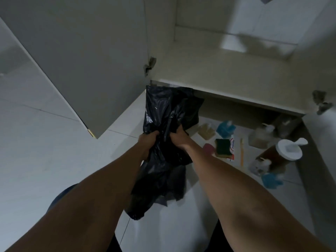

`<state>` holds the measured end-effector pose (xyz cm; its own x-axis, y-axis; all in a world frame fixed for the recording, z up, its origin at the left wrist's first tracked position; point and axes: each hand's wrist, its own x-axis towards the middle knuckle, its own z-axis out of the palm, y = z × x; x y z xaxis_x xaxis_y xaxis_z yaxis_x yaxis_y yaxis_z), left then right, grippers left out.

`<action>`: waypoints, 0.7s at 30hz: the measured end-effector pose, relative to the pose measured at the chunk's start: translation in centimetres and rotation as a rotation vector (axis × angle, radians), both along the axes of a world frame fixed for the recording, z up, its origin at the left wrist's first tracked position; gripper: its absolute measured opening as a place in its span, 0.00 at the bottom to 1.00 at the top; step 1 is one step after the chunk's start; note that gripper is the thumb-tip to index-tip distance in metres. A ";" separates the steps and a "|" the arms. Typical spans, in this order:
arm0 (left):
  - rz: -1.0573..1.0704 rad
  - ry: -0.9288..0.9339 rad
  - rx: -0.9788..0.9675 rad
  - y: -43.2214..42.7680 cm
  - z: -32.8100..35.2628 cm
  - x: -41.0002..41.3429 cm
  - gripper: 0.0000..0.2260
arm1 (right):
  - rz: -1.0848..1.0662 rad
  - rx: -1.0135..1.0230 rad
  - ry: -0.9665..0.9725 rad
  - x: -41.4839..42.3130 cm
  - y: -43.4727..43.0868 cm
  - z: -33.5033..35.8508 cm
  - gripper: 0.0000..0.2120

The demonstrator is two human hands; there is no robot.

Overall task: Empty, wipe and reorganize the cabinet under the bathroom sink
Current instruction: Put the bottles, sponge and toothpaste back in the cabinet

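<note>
Door (81,60): grey, swung wide on our left.
Cabinet (227,70): open, far side; pale shelf partly in shadow.
Black bag (163,110): crumpled plastic, held up before the cabinet's left corner, hiding part of its front edge; its tail hangs between our forearms.
Floor items: on the tiles to the right of the bag, we note a white-lidded jar (288,149), blue bottles (225,128), and a green sponge (222,145); the rest is too blurred.
Left hand (148,142): fingers curled tight into the bag.
Right hand (179,138): the same, just beside the left.
</note>
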<state>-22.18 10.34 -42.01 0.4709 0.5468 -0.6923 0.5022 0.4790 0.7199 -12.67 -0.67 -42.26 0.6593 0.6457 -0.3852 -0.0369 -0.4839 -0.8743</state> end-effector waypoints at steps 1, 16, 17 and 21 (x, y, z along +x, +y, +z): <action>0.003 0.020 0.048 0.1 -0.4 0.0 0.26 | 0.002 -0.024 0.005 -0.1 -0.1 -0.4 0.41; -0.288 0.301 0.552 -0.9 -4.6 0.6 0.32 | -0.325 -0.544 -0.087 -0.2 -2.9 -6.7 0.25; -0.302 0.256 0.521 -1.1 -5.1 0.6 0.29 | -0.289 -0.536 -0.036 -0.2 -2.9 -7.5 0.26; -0.295 0.186 0.438 -1.3 -5.9 -0.2 0.21 | -0.253 -0.350 0.121 -1.7 -2.4 -8.8 0.25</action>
<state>-22.40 9.01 -47.94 0.5393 0.6657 -0.5157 0.7070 -0.0253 0.7067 -14.36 -3.05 -51.11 0.7164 0.2874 -0.6358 -0.2840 -0.7122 -0.6420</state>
